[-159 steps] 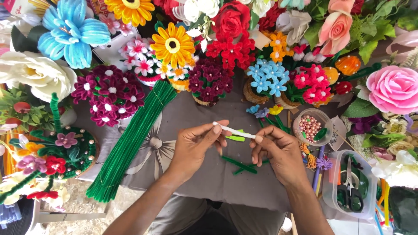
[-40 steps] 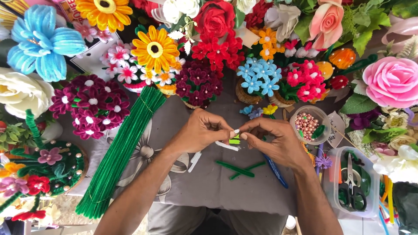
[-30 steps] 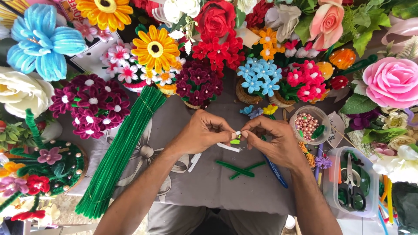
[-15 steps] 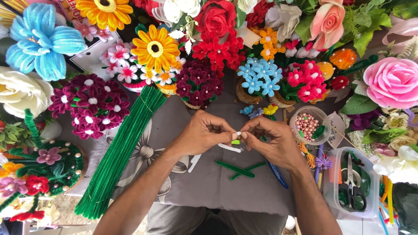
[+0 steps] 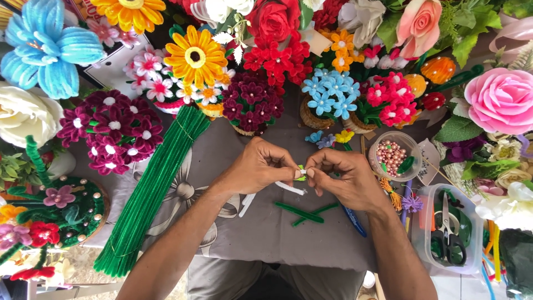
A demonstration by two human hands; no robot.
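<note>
My left hand (image 5: pixel 260 165) and my right hand (image 5: pixel 341 176) meet fingertip to fingertip above a grey cloth (image 5: pixel 261 233). Between them they pinch a small light-green pipe-cleaner piece (image 5: pixel 301 173) joined to a short white stick (image 5: pixel 290 188) that slants down to the left. Two dark green pipe-cleaner pieces (image 5: pixel 304 213) lie crossed on the cloth just below my hands. A long bundle of green pipe cleaners (image 5: pixel 152 191) lies diagonally to the left of my left forearm.
Pipe-cleaner flowers in small baskets (image 5: pixel 333 91) ring the cloth at the back and left. A clear cup of pink beads (image 5: pixel 393 157) stands right of my right hand. A clear plastic box with scissors (image 5: pixel 448 230) sits at the right. A blue pen (image 5: pixel 353 221) lies under my right wrist.
About five seconds ago my hands were apart, the right one holding the white stick out. Now both hands are closed together on the green piece at its end; little has moved in the last second.
</note>
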